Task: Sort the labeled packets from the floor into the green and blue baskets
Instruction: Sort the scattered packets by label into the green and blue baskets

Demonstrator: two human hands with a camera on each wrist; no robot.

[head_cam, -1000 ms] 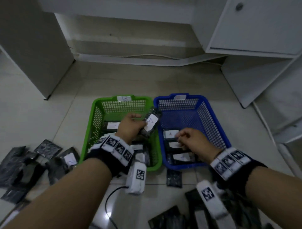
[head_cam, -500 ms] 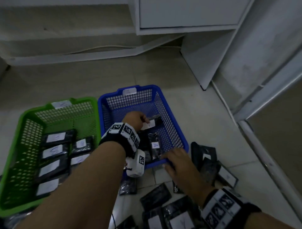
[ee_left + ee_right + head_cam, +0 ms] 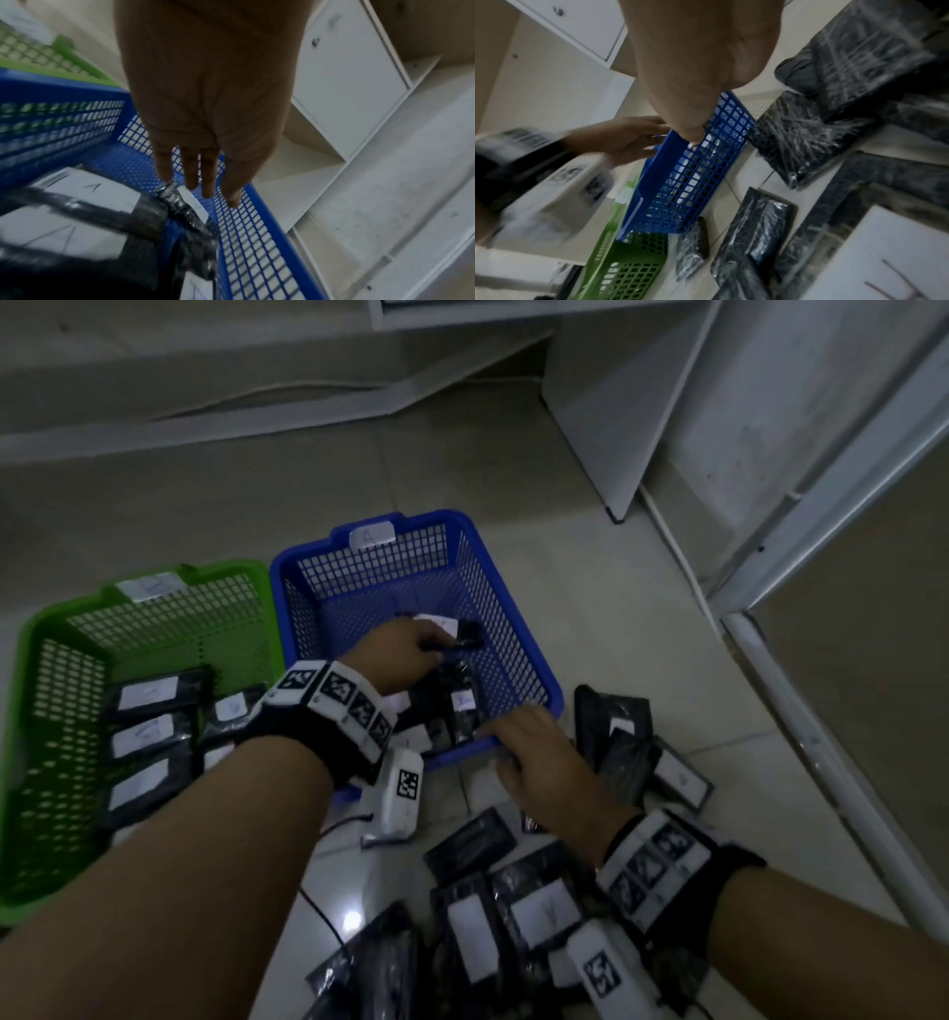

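Note:
My left hand [image 3: 400,644] is inside the blue basket [image 3: 539,654], fingers straight in the left wrist view [image 3: 203,182]. Their tips are just over a black packet with a white label [image 3: 191,205] that lies on the other packets [image 3: 464,634]. My right hand [image 3: 534,757] is at the blue basket's near right corner. One fingertip touches the rim [image 3: 695,140], and it holds nothing that I can see. The green basket [image 3: 190,570] stands against the blue one's left side, with several labeled packets [image 3: 149,695] inside. More packets [image 3: 534,906] lie on the floor under my right arm.
A further heap of black packets [image 3: 616,742] lies right of the blue basket. A white cabinet [image 3: 616,403] stands behind, and a door frame [image 3: 821,557] runs along the right. A thin cable [image 3: 318,911] crosses the tiles between my arms.
My left hand carried a packet from over the green basket into the blue one, then its fingers straightened. My right hand left the blue basket and now touches its near rim.

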